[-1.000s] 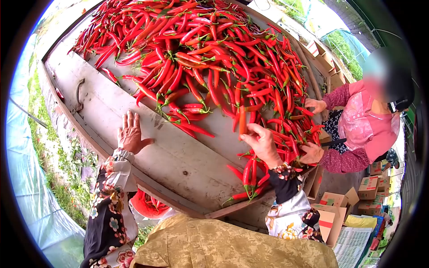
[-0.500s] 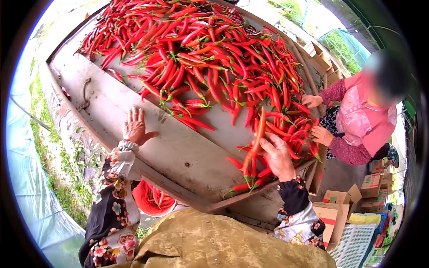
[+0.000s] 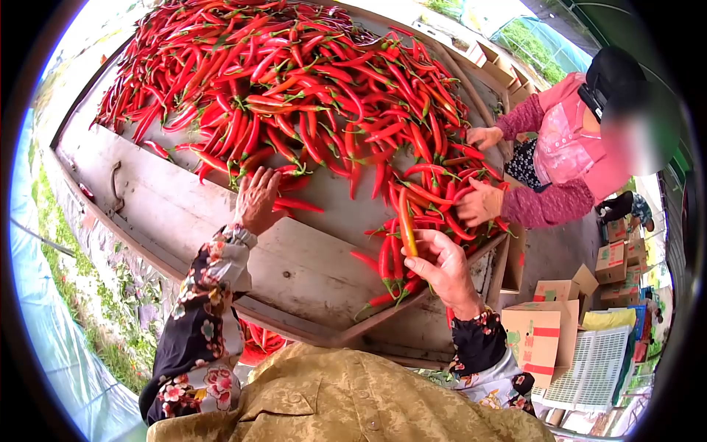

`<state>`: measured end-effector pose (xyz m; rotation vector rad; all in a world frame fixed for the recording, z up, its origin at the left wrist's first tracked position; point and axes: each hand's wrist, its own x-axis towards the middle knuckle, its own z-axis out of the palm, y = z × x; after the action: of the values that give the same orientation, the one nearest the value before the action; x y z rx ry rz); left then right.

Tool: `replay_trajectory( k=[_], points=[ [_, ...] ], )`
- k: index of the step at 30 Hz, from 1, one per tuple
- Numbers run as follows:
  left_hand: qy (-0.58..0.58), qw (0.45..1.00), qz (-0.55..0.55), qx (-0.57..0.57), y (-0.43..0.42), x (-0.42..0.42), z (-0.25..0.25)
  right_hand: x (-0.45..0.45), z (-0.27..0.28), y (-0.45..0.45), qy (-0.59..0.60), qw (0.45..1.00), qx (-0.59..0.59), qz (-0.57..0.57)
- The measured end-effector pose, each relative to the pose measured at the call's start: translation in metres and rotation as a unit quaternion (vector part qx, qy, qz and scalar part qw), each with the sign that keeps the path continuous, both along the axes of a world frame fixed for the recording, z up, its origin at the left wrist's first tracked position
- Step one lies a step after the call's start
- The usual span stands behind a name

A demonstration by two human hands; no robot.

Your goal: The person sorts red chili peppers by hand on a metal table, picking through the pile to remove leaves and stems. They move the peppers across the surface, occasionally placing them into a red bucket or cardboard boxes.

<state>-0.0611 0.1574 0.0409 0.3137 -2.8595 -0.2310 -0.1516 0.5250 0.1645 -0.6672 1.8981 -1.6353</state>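
A large heap of red chili peppers (image 3: 294, 81) with green stems covers the far part of a wooden table (image 3: 309, 272). My right hand (image 3: 445, 272) pinches one orange-red chili pepper (image 3: 406, 225) upright between thumb and fingers. Just beyond and left of that hand, several red chilies (image 3: 390, 261) lie in a small group at the near corner. My left hand (image 3: 258, 202) is at the near edge of the heap, fingers stretched out over the chilies there. Whether its fingertips touch them I cannot tell.
Across the right side, a person in a pink top (image 3: 563, 140) has both hands among the chilies. Cardboard boxes (image 3: 532, 342) and a pale plastic crate (image 3: 589, 365) stand on the ground at right. More chilies (image 3: 259, 340) sit below the table's near edge.
My left hand has moved from bare wood up and right to the chilies. The chili in my right hand is tilted the other way. The other person's hands reach further in.
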Motion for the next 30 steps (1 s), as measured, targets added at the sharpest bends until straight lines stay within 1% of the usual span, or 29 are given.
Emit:
replay_trajectory(
  k=[1, 2, 5, 6, 9, 10, 11, 13, 15, 16, 17, 18, 19, 20, 21, 22, 23, 25, 26, 27, 28, 29, 30],
  points=[
    [-0.018, 1.0, 0.0, 0.001, -0.002, -0.006, 0.002, 0.002, 0.005, 0.002, -0.013, 1.0, 0.0, 0.008],
    [-0.033, 0.999, 0.012, 0.017, -0.004, -0.012, 0.006, 0.003, 0.006, 0.005, 0.02, 1.0, 0.006, 0.02],
    [-0.103, 0.994, 0.008, -0.034, -0.007, -0.022, 0.022, 0.005, 0.007, 0.01, 0.078, 0.996, 0.033, 0.005],
    [-0.095, 0.994, -0.007, -0.051, -0.012, -0.025, 0.019, 0.005, 0.008, 0.009, 0.077, 0.996, 0.038, -0.011],
    [-0.138, 0.989, -0.038, -0.026, -0.017, -0.029, 0.014, 0.0, -0.001, 0.01, 0.153, 0.985, 0.07, -0.033],
    [-0.151, 0.988, -0.03, -0.023, -0.014, -0.03, 0.017, -0.001, -0.004, 0.009, 0.174, 0.981, 0.071, -0.045],
    [-0.155, 0.987, -0.027, -0.007, -0.012, -0.031, 0.022, -0.003, -0.007, 0.008, 0.179, 0.98, 0.074, -0.044],
    [-0.114, 0.993, -0.026, 0.017, -0.008, -0.03, 0.028, -0.007, -0.013, 0.009, 0.189, 0.977, 0.086, -0.046],
    [-0.114, 0.992, 0.0, 0.062, 0.002, -0.034, 0.035, -0.015, -0.023, 0.014, 0.055, 0.992, 0.106, -0.049],
    [-0.083, 0.996, -0.023, 0.03, 0.006, -0.037, 0.027, -0.023, -0.025, 0.016, -0.004, 0.992, 0.119, -0.051],
    [-0.08, 0.995, -0.032, 0.043, 0.014, -0.04, 0.021, -0.031, -0.027, 0.02, -0.063, 0.988, 0.13, -0.054],
    [-0.078, 0.995, -0.041, 0.055, 0.023, -0.046, 0.016, -0.04, -0.03, 0.023, -0.062, 0.993, 0.069, -0.069],
    [-0.075, 0.993, -0.051, 0.069, 0.037, -0.052, 0.017, -0.053, -0.035, 0.029, -0.032, 0.997, -0.003, -0.073],
    [-0.094, 0.991, -0.057, 0.081, 0.055, -0.06, 0.018, -0.063, -0.036, 0.034, 0.005, 0.99, -0.062, -0.127],
    [-0.102, 0.99, -0.041, 0.089, 0.077, -0.066, 0.019, -0.077, -0.038, 0.046, 0.135, 0.978, -0.024, -0.155],
    [-0.112, 0.985, -0.048, 0.12, 0.095, -0.073, 0.015, -0.083, -0.024, 0.056, 0.158, 0.971, -0.011, -0.18],
    [-0.122, 0.979, -0.057, 0.15, 0.112, -0.079, 0.012, -0.085, -0.008, 0.067, 0.212, 0.955, 0.036, -0.203],
    [-0.142, 0.974, -0.021, 0.175, 0.15, -0.093, 0.011, -0.094, 0.01, 0.108, 0.215, 0.936, 0.237, -0.145],
    [-0.131, 0.971, -0.004, 0.198, 0.165, -0.099, 0.011, -0.09, 0.013, 0.127, 0.228, 0.902, 0.346, -0.122],
    [-0.146, 0.963, 0.006, 0.225, 0.173, -0.104, 0.014, -0.084, 0.015, 0.146, 0.238, 0.856, 0.449, -0.096],
    [-0.161, 0.954, 0.018, 0.251, 0.179, -0.108, 0.021, -0.081, -0.002, 0.173, 0.209, 0.829, 0.513, -0.075],
    [-0.174, 0.945, 0.033, 0.275, 0.182, -0.112, 0.026, -0.074, -0.024, 0.199, 0.221, 0.783, 0.58, -0.031],
    [-0.144, 0.945, 0.03, 0.293, 0.183, -0.111, 0.028, -0.08, -0.061, 0.237, 0.101, 0.756, 0.641, 0.086]
  ],
)
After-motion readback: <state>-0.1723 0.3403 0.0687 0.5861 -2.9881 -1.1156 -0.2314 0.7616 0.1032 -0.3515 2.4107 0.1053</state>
